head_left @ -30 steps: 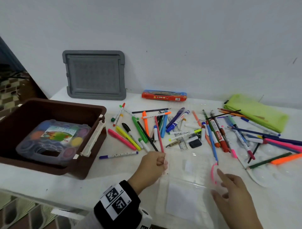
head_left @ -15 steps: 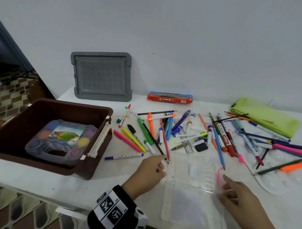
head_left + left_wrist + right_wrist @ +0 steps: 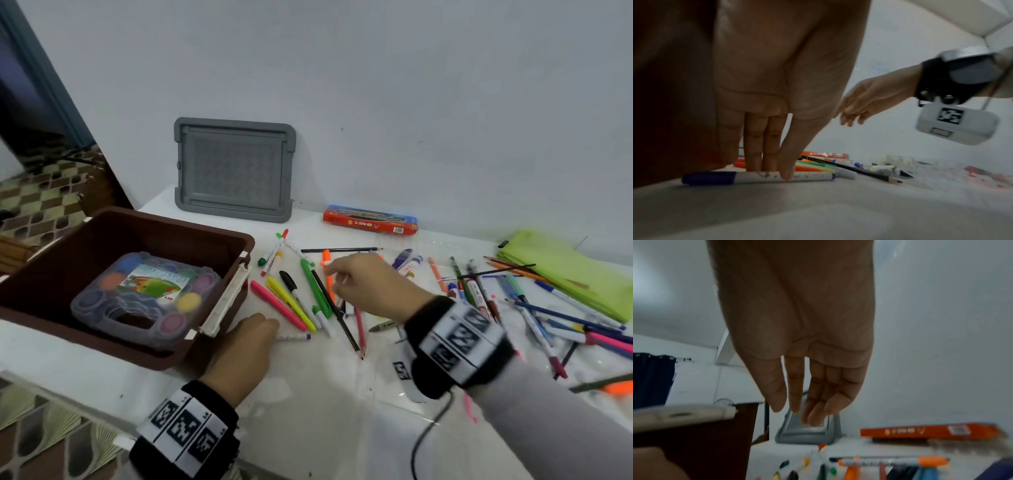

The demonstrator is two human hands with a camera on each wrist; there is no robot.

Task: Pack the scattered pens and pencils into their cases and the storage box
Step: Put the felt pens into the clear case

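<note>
Storage box: brown storage box stands on the left of the tabletop; inside lies a clear paint set with round colour pots.
Lid: grey lid leans upright against the wall behind the box.
Cases: orange pencil case lies shut near the wall; green pouch lies flat at the far right.
Pens and pencils: scattered pens and pencils cover the tabletop between box and pouch, all outside the cases.
Left hand: left hand, just beside the box, pinches the purple-capped marker, which lies flat on the tabletop.
Right hand: right hand hovers over the pile, fingers loose, holding nothing.
Change: a moment ago both hands were at the near edge by a clear plastic tray; the left has since moved to the marker and the right has reached forward over the pile.
</note>
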